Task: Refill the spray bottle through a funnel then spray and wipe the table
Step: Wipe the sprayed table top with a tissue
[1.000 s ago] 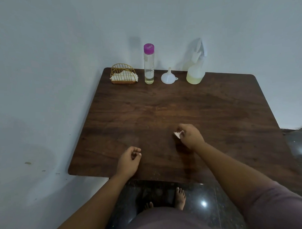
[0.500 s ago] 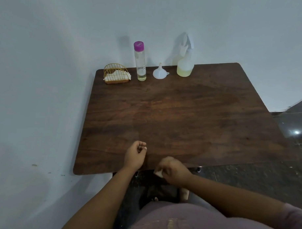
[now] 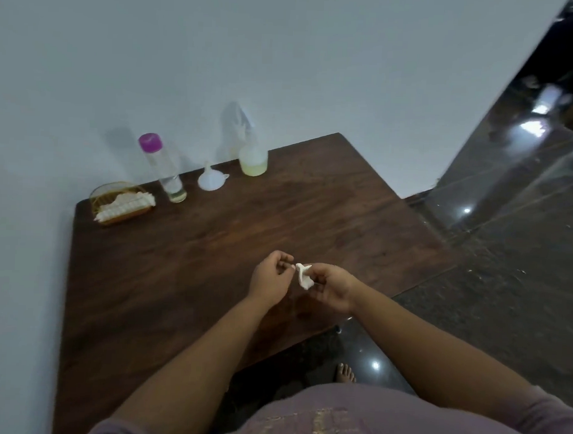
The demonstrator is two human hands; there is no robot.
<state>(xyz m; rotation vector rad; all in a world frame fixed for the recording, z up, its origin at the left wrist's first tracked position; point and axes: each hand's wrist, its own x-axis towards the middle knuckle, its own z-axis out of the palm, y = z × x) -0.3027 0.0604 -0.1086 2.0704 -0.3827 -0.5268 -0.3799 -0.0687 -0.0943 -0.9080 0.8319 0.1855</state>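
Observation:
My right hand (image 3: pixel 331 288) pinches a small crumpled white tissue (image 3: pixel 303 276) above the dark wooden table (image 3: pixel 212 253). My left hand (image 3: pixel 271 276) is close beside it, fingers curled, fingertips almost at the tissue, whether touching it I cannot tell. At the table's back edge stand a clear spray bottle (image 3: pixel 252 152) with yellowish liquid at its bottom, a white funnel (image 3: pixel 211 180) lying mouth down, and a tall clear bottle (image 3: pixel 165 170) with a purple cap and a little liquid.
A gold wire holder (image 3: pixel 120 203) with white napkins sits at the back left corner. A pale wall runs along the table's left and back. Dark glossy floor (image 3: pixel 504 257) lies to the right and below, with my bare foot (image 3: pixel 345 373) near the table's front edge.
Both hands have risen from the table's front edge and come together over the table. The right hand still holds the tissue. The view has tilted and swung to the right.

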